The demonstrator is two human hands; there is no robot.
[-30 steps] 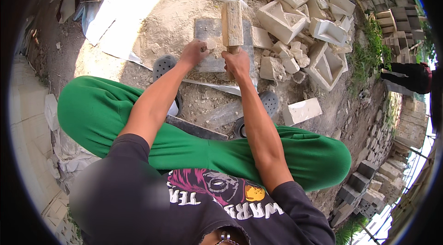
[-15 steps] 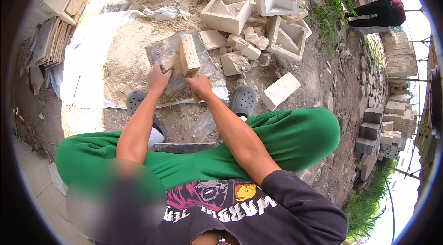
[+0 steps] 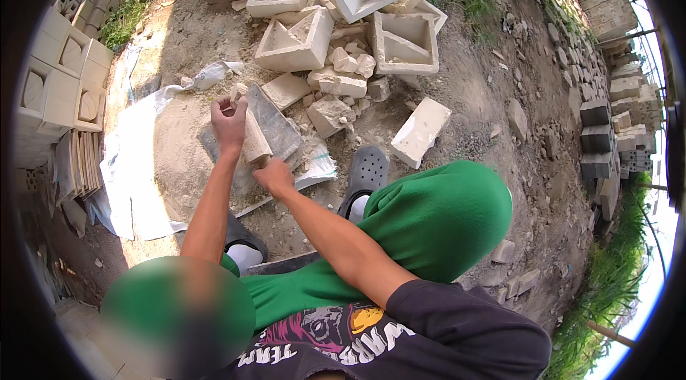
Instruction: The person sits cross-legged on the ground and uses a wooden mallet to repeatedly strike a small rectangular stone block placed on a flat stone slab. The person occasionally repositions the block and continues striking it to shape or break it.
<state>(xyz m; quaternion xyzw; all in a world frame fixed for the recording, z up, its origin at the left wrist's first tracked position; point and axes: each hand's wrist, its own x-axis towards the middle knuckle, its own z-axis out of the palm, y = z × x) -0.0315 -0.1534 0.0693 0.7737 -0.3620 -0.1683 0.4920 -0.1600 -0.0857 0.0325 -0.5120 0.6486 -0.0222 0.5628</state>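
A thick, squared wooden mallet point(image 3: 255, 138) lies tilted over a dark grey flat slab point(image 3: 280, 126) dusted with pale grit. My right hand point(image 3: 275, 178) is closed at its near end, where the grip is mostly hidden by my fingers. At the mallet's far end my left hand point(image 3: 229, 122) is raised with curled fingers, partly covering the wood. Pale crumbs show by its fingertips, but what they hold is not clear. Under the slab spreads a white woven sheet point(image 3: 146, 165) strewn with pale rubble and dust.
Broken pale block moulds point(image 3: 294, 40) and chunks are heaped beyond the slab. A whole pale block point(image 3: 421, 132) lies to the right, past my grey clog point(image 3: 368, 171). Stacked boards point(image 3: 80, 165) and pale blocks point(image 3: 68, 51) stand left; grey blocks point(image 3: 595, 137) stand far right.
The view has swung, shifting the scene. My left hand has lifted from beside the mallet's near part to its far end. The mallet has turned slightly, with my right hand still at its near end.
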